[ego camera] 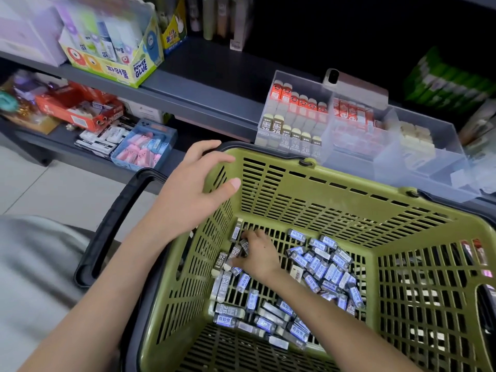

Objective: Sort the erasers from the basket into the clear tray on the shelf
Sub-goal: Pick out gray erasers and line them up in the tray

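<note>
- Erasers in blue-and-grey sleeves are lying loose across the floor of a green basket.
- The right hand is reaching down inside the basket, its fingers curling around a few erasers near the left wall.
- The left hand is resting on the basket's far-left rim, fingers apart, thumb inside the wall.
- A black handle is hanging off the basket's left side.
- Just beyond the basket, a clear tray is sitting on the shelf, holding rows of upright erasers in compartments.
- A glue box is standing on a higher shelf, far left.
</note>
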Demonstrator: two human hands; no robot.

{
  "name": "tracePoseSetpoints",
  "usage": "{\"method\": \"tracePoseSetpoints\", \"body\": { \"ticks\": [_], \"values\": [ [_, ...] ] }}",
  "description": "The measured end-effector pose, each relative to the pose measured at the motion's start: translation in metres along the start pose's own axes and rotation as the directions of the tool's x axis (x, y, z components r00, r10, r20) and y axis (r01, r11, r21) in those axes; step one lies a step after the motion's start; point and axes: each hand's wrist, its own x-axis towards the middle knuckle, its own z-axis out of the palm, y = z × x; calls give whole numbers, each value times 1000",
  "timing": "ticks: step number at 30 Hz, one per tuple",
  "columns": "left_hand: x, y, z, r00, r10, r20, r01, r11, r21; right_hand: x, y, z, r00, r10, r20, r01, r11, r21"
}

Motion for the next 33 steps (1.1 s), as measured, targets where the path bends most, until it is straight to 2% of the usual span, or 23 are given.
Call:
{"method": "tracePoseSetpoints", "body": {
  "ticks": [3,7,11,13,17,21,24,26,28,30,31,33],
  "values": [
    [0,-2,1,1000,7,-10,-7,1000,-7,1,0,-4,999,39,32,-42,997,71],
    [0,-3,3,999,14,-34,-14,1000,-17,1,2,-7,996,-65,56,62,997,43],
    [0,-3,2,999,15,-36,-16,1000,-26,2,1,-16,993,-105,52,100,990,95],
    [0,-3,2,999,15,-33,-16,1000,-14,0,4,-18,988,-124,96,113,988,106],
    [0,-2,2,999,19,-42,-19,1000,14,-8,8,-15,957,-218,192,217,976,26],
    [0,-2,1,999,27,-47,-27,1000,15,-14,16,-16,938,-299,177,310,950,-35],
    [-1,3,-2,997,20,-78,-17,999,37,-24,21,-22,966,-245,79,246,969,-10],
    [-5,9,-3,980,101,-170,-87,992,86,-32,24,-37,993,-118,-9,118,982,146],
    [-13,17,3,951,166,-261,-166,986,22,-41,22,-59,998,3,-70,28,896,444],
    [-24,27,18,977,23,-211,-60,983,-173,-50,12,-85,989,92,-115,21,684,729],
    [-29,31,28,990,-98,-97,72,967,-245,-54,3,-98,982,133,-133,37,557,830],
    [-39,36,49,928,-310,207,355,905,-233,-60,-15,-121,968,193,-158,93,309,946]
  ]
}}
